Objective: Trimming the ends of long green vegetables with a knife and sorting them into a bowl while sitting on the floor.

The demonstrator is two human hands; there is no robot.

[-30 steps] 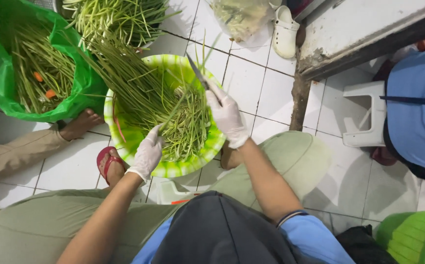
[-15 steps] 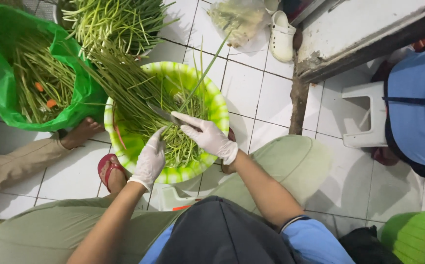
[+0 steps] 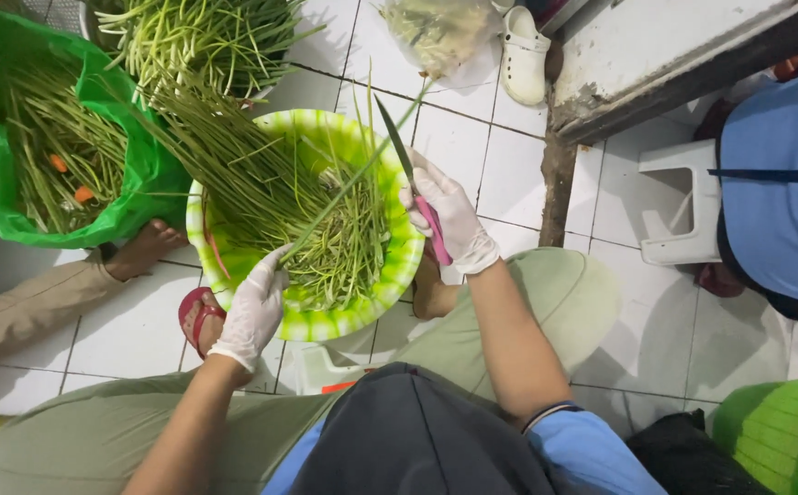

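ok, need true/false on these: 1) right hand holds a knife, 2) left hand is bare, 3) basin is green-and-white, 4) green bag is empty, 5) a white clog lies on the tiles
1. True. The right hand grips a knife with a pink handle, blade pointing up and away.
2. False. The left hand wears a white glove and pinches a long green stem.
3. True. The basin has a green-and-white rim.
4. False. The green bag holds green stems and orange bits.
5. True. A white clog lies on the tiles.

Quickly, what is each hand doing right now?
Left hand: closed, holding a green stalk.
Right hand: closed, holding a knife.
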